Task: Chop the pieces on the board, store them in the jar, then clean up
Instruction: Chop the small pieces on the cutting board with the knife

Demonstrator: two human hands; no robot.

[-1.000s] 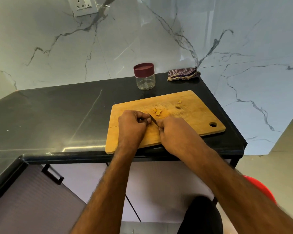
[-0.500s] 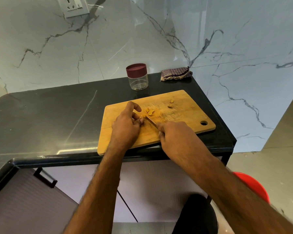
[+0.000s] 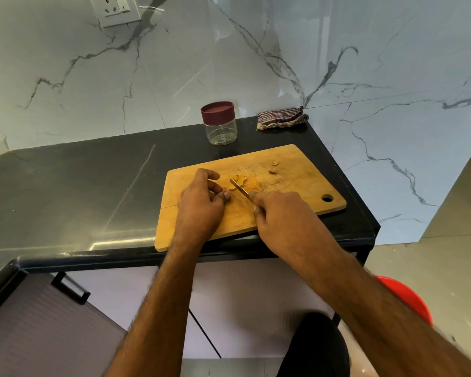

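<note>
Since earlier: left hand [image 3: 201,205] fingers uncurled, spread beside small yellow-brown pieces [image 3: 238,180] (twelve o'clock); right hand [image 3: 280,213] gripping thin steel knife [image 3: 239,189]; best kept clear.

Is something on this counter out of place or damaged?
Yes. The cutting board overhangs the front edge of the counter at its near left corner. A dark line runs in from its left edge, perhaps a crack. Two pieces lie apart.

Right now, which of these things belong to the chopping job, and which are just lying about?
In use: cutting board, yellow pieces, knife, right hand, left hand, lidded jar, striped cloth.
Lying about: wall socket, red stool.
</note>
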